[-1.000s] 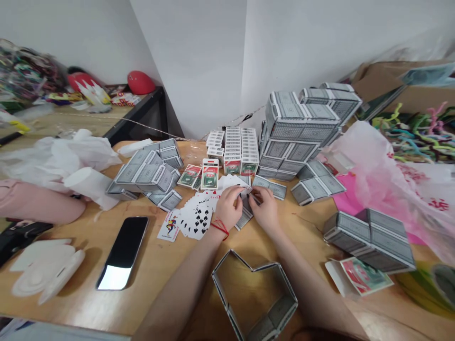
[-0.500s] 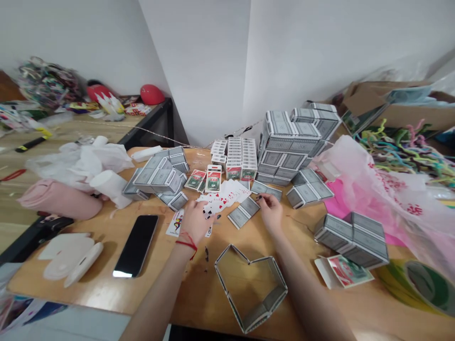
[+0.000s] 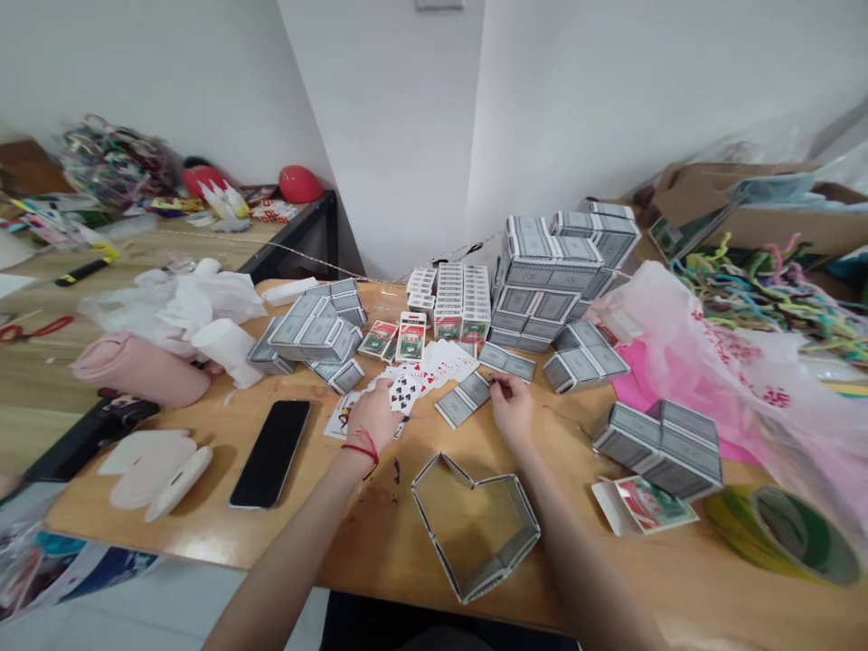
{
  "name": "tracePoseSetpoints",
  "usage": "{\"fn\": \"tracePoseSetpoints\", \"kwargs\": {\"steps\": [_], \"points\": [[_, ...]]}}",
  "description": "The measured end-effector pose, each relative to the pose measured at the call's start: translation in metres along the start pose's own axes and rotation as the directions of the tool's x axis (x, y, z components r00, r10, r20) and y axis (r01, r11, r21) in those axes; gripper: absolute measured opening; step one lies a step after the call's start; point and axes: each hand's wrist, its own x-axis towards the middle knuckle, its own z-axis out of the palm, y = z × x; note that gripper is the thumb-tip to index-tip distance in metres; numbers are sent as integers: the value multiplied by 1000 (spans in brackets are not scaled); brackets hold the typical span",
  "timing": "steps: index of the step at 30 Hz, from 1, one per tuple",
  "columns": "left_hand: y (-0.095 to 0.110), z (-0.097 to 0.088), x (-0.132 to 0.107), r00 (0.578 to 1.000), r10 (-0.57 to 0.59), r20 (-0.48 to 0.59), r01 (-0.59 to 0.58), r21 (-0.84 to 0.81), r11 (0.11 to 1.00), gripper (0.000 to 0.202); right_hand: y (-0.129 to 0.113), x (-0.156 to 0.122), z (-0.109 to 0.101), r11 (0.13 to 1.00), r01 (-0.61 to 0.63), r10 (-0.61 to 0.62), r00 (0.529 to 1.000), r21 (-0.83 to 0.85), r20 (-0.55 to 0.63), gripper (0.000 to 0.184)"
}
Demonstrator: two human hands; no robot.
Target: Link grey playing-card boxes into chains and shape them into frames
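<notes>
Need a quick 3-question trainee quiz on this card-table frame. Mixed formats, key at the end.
1. True or false: the phone lies to the left of the heart-shaped card frame.
2. The left hand touches: A) the fanned face-up cards B) the tape roll C) the white tissue.
3. Which wrist wears the red string?
Key: 1 true; 2 A; 3 left.
</notes>
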Motion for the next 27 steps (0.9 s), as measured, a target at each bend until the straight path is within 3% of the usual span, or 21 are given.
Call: {"fn": "tracePoseSetpoints", "kwargs": {"steps": [3, 5, 8, 12, 14, 16, 18, 20, 21, 27], "points": [[8, -1, -2, 993, 18, -119, -30, -97, 995, 27, -1, -7, -6, 1000, 1, -1, 1000, 29, -13, 24], [15, 0, -2, 975, 95, -203, -130, -165, 978, 21, -5, -9, -11, 994, -10, 9, 1000, 107, 14, 24], [31, 4, -1, 940, 243, -238, -297, -226, 928, 18, -13, -9, -16, 971, -24, 3, 996, 239, 89, 28], [58, 13, 3, 836, 486, -255, -537, -193, 821, 12, -18, -11, -17, 960, -14, -67, 958, 278, 280, 38], [70, 17, 6, 773, 587, -241, -628, -162, 761, 14, -16, -11, -16, 972, 0, -69, 955, 235, 287, 28], [78, 21, 9, 743, 624, -243, -663, -135, 736, 14, -12, -10, -17, 981, -6, -41, 971, 195, 235, 24], [82, 26, 12, 744, 620, -248, -656, -94, 749, 45, -7, -6, -19, 985, -32, 7, 990, 169, 143, 25], [84, 31, 15, 785, 581, -213, -604, -54, 795, 81, -4, -2, -23, 981, -63, 60, 998, 183, 26, 28], [84, 33, 17, 805, 568, -171, -581, -38, 813, 89, -3, 0, -25, 973, -83, 88, 996, 213, -16, 29], [86, 37, 40, 856, 513, 65, -513, -20, 858, 79, -3, 8, -26, 828, -155, 206, 978, 539, -35, 35]]}}
